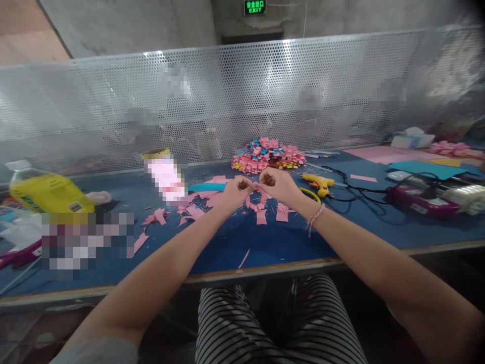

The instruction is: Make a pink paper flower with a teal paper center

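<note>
Forearms (166, 263) cross table edge (265, 270).

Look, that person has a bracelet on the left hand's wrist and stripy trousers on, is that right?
Not quite: the head view shows the bracelet on the wrist of the right hand, not the left hand. The trousers are stripy, as you say.

The one view looks from the wearer's head, forward and slightly down across the blue table (242, 247). The table's front edge lies near, below the centre; the perforated screen (242, 101) stands behind the table, facing the camera, farther off.
</note>
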### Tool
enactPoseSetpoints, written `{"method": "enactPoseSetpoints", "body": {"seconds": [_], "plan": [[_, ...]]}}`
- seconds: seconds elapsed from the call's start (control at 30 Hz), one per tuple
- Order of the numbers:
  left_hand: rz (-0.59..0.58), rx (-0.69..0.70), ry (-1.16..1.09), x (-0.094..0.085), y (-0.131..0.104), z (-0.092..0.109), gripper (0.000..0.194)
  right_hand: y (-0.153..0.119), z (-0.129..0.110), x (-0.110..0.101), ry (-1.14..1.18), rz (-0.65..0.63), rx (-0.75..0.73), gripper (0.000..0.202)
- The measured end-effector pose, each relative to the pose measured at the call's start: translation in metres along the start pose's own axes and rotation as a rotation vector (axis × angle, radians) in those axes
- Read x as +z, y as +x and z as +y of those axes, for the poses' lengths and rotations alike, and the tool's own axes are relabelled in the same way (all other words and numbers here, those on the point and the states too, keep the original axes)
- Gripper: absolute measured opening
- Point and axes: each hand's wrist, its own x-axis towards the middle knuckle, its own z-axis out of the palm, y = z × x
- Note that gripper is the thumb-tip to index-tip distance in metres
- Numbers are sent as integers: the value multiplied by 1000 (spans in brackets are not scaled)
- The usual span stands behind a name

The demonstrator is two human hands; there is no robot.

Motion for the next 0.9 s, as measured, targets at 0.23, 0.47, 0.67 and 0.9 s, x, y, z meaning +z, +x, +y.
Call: {"method": "enactPoseSetpoints", "body": {"seconds": [0.23, 0.47, 0.67, 0.9], "plan": [[36, -18, -116, 1, 0, 1, 10, 0, -7, -2, -18, 8, -24, 12], [119, -351, -505, 0, 3, -1, 10, 7, 13, -11, -42, 86, 253, 12], [153, -456, -621, -3, 4, 1, 11, 3, 23, -1, 402, -171, 623, 23], [157, -383, -526, -1, 1, 3, 9, 4, 28, 6, 291, -173, 391, 10]]}}
